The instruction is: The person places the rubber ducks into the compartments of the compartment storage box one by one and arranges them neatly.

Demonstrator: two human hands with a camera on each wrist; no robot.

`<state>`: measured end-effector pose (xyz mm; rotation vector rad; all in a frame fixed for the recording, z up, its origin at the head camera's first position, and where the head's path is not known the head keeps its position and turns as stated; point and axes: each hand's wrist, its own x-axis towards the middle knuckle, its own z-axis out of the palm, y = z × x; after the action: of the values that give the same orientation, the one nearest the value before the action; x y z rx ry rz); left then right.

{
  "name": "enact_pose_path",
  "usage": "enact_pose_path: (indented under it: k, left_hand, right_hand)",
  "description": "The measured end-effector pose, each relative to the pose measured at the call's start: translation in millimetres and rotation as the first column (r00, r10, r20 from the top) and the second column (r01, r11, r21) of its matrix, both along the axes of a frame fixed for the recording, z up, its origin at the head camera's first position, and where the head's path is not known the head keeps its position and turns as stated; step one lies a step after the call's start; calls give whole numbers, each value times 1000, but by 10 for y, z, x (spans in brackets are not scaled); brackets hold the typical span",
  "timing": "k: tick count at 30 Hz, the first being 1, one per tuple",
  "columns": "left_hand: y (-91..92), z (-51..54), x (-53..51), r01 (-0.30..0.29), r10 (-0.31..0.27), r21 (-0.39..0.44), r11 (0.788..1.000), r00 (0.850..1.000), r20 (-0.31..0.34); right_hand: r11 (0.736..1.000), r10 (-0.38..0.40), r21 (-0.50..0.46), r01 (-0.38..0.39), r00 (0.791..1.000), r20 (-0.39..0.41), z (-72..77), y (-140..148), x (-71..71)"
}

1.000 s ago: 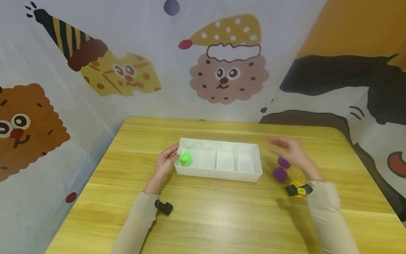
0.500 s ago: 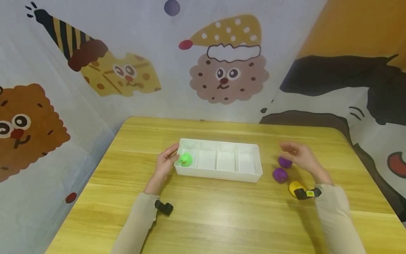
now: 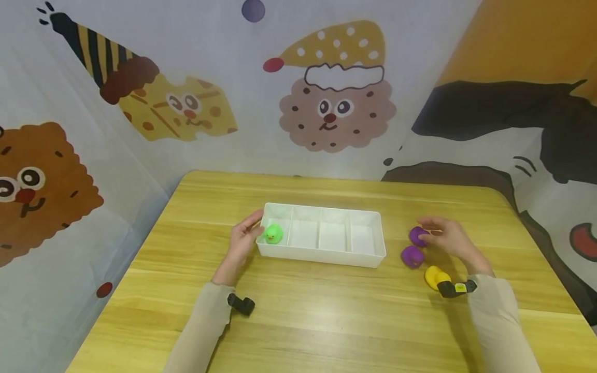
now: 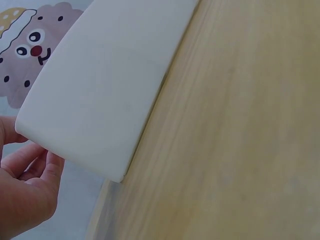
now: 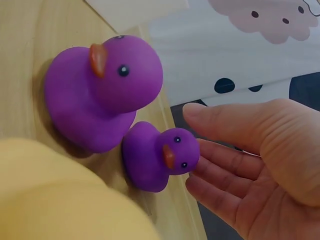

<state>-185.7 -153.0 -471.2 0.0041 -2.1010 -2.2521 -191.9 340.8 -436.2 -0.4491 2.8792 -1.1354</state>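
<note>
My left hand (image 3: pixel 243 238) grips the left end of a white four-section tray (image 3: pixel 322 257), thumb at the rim and fingers against the outer end wall. In the tray's leftmost section sits a green rubber duck (image 3: pixel 273 234). To the right of the tray, my right hand (image 3: pixel 450 239) is at the farther purple rubber duck (image 3: pixel 416 236), thumb and fingers spread around it. The right wrist view shows the thumb apart from this duck (image 5: pixel 160 157); fingertip contact is hard to tell. A second purple duck (image 3: pixel 412 257) and a yellow duck (image 3: pixel 435 277) stand nearer me.
The wooden table (image 3: pixel 298 321) carries the tray and ducks. Behind it hangs a cloth backdrop (image 3: pixel 261 155) printed with cartoon food. A black wrist camera (image 3: pixel 448 289) partly covers the yellow duck in the head view. The tray's other three sections (image 3: pixel 367 239) hold nothing.
My right hand has moved right and slightly toward me, coming down beside the farther purple duck. More of the yellow duck shows. The left hand and tray have stayed put.
</note>
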Motion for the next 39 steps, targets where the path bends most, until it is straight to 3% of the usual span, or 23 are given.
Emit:
enact_pose_path:
  k: [17,39]
  left_hand:
    - [5,-9,-14,-4,4,-16,1000,1000,4]
    - [5,-16,-13,-1,2,21,1000,1000,-12]
  right_hand:
    - [1000,-20,0,20,996,83,-28,24,10]
    - [999,-24,30,23,1000,9,-37,1,5]
